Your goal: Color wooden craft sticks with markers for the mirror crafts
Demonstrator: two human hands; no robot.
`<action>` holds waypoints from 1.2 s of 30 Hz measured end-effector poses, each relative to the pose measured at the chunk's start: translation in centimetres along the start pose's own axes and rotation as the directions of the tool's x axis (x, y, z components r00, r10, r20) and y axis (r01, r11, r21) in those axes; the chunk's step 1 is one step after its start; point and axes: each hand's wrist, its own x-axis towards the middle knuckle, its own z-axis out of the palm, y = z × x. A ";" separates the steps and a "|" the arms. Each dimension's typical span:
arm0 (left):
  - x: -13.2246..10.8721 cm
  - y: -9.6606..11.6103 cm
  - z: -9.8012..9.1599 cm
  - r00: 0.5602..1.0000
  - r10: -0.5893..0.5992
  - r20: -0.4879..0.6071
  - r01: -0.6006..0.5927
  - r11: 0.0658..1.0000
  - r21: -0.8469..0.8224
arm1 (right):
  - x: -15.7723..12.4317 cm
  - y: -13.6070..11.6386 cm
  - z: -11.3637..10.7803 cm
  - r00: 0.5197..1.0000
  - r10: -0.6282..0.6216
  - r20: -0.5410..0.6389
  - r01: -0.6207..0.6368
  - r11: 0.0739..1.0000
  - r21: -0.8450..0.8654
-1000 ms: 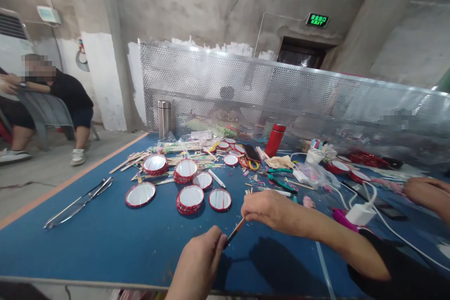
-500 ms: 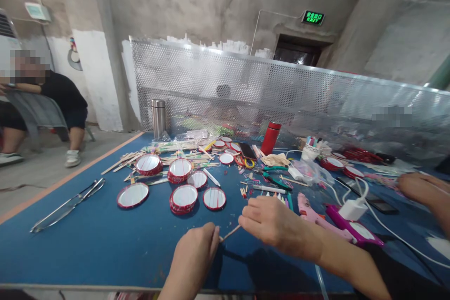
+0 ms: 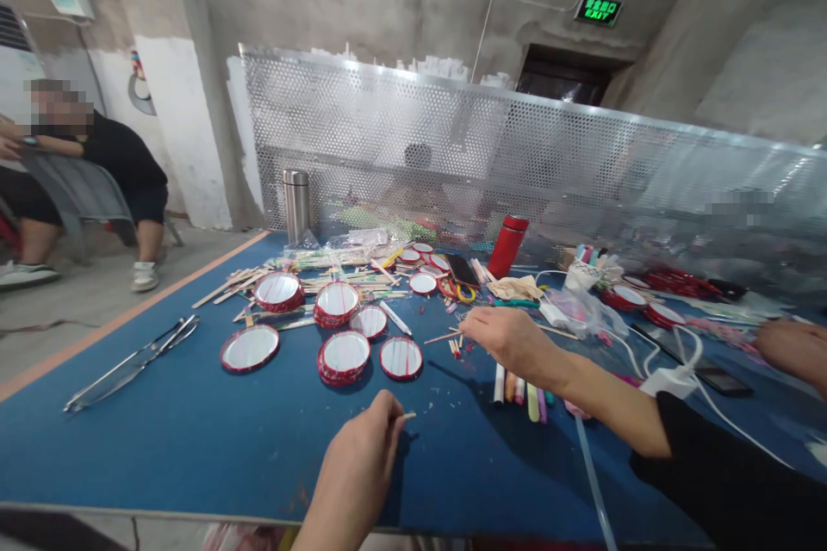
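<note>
My left hand [image 3: 362,452] is closed low over the blue table, pinching a short piece of thin wooden stick [image 3: 409,416] whose pale end pokes out past the fingertips. Farther forward, my right hand [image 3: 507,340] is closed on a longer thin wooden stick [image 3: 442,337], which points left above a scatter of small cut stick bits [image 3: 456,350]. Between the hands and the far clutter lie round mirrors with red rims, one single mirror [image 3: 401,357] being nearest my left hand. Beside it is a stack of mirrors [image 3: 345,355]. Several markers [image 3: 517,387] lie under my right forearm.
Metal tongs [image 3: 133,363] lie at left. A steel flask [image 3: 296,208], loose wooden sticks [image 3: 236,282] and a red bottle [image 3: 507,246] are farther back, before a perforated metal screen [image 3: 362,120]. White cables [image 3: 724,422] cross the right side, near another person's hand [image 3: 792,353].
The stick held between both hands is now in two pieces, one in each hand. My right hand has moved forward to the stick bits; my left hand has barely moved. The view has shifted slightly.
</note>
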 end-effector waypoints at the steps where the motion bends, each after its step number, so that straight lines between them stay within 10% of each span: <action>1: 0.0 -0.1 0.1 1.000 0.010 -0.017 -0.010 1.000 -0.024 | 0.4 0.4 0.5 0.997 0.064 0.036 -0.066 0.997 0.048; 10: -0.2 -0.5 0.1 0.999 0.026 0.020 -0.025 0.999 -0.043 | 6.9 3.5 5.2 0.906 0.326 0.270 -0.393 0.885 0.251; 16: -0.3 -0.7 0.1 0.999 0.015 -0.033 -0.017 0.998 -0.057 | 9.3 2.9 4.3 0.903 0.373 0.212 -0.424 0.849 0.314; 24: -0.3 1.1 0.0 0.979 -0.179 -0.096 0.174 0.983 -0.059 | 4.6 -6.3 -0.3 0.948 -0.155 0.277 -0.058 0.775 0.630; 29: -0.4 0.8 0.4 0.987 -0.140 -0.079 0.136 0.989 -0.058 | 3.2 -9.3 -1.2 0.936 -0.129 0.328 -0.051 0.871 0.489; 36: -0.8 -0.4 0.8 0.991 -0.014 -0.129 -0.010 0.983 -0.182 | 5.9 -2.0 -0.1 0.867 0.130 0.481 -0.174 0.984 0.048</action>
